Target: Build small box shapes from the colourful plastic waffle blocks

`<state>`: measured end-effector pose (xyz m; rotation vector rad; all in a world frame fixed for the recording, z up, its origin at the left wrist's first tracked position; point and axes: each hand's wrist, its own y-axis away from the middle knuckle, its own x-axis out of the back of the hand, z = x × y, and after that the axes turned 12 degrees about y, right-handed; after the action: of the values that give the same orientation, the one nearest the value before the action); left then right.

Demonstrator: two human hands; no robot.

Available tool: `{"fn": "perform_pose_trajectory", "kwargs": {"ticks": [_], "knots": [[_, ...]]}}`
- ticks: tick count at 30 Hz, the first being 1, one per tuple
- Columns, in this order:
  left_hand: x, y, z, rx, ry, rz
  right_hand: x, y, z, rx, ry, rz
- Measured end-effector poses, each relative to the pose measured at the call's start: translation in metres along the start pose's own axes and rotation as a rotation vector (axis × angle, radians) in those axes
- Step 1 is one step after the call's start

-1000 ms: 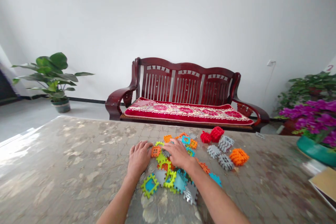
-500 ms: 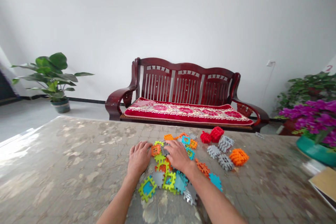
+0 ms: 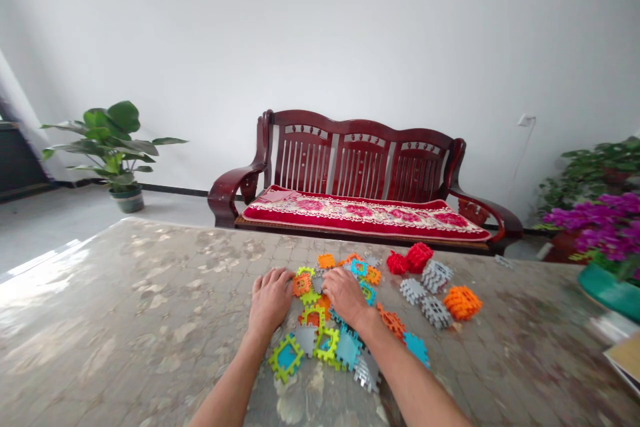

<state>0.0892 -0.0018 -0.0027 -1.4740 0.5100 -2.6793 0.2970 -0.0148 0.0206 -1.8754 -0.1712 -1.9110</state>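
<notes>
Among a spread of toothed plastic puzzle tiles, my left hand [image 3: 271,299] is closed, its fingertips at the left edge of an orange puzzle tile [image 3: 302,285] with a cut-out middle. My right hand [image 3: 346,297] reaches over the pile from the right, its fingers curled at a grey puzzle tile [image 3: 319,284] that it partly hides. Nearer me lie a lime frame with a blue middle [image 3: 287,355], a lime tile [image 3: 327,345], a blue tile [image 3: 348,347] and a grey tile [image 3: 367,371]. An orange tile [image 3: 326,260] lies beyond my hands.
To the right stand sorted stacks: red tiles [image 3: 419,257], grey tiles [image 3: 436,311] and orange tiles [image 3: 463,303]. A teal flowerpot [image 3: 607,292] and a box [image 3: 625,353] are at the table's right side. A wooden bench [image 3: 363,167] stands behind the table [image 3: 165,307].
The camera has turned slightly left, so everything sits a little farther right. The fingers of my right hand are drawn closer together; the tiles show no clear movement.
</notes>
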Motion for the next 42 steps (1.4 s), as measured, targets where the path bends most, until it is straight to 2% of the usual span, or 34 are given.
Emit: {"fn": "perform_pose_trajectory", "kwargs": {"ticks": [8, 16, 22, 28, 32, 38, 42], "knots": [[-0.003, -0.001, -0.003, 0.009, 0.011, -0.014, 0.004, -0.001, -0.003, -0.125, -0.065, 0.118], [-0.004, -0.001, -0.005, 0.013, 0.018, -0.014, -0.005, -0.009, 0.004, -0.353, -0.111, 0.1], [-0.004, -0.001, -0.004, 0.018, 0.018, -0.011, -0.01, -0.029, 0.008, -0.429, -0.071, 0.048], [-0.003, 0.0, -0.002, 0.025, 0.02, -0.009, -0.013, -0.046, 0.006, -0.399, -0.027, -0.022], [-0.001, 0.0, 0.001, 0.04, 0.02, -0.015, -0.018, -0.048, 0.01, -0.409, -0.046, -0.013], [-0.001, 0.0, 0.001, 0.043, 0.029, -0.013, -0.013, -0.033, 0.026, -0.418, -0.139, 0.061], [-0.002, 0.001, 0.0, 0.039, 0.031, -0.002, -0.005, -0.014, 0.041, -0.337, -0.244, 0.071]]}}
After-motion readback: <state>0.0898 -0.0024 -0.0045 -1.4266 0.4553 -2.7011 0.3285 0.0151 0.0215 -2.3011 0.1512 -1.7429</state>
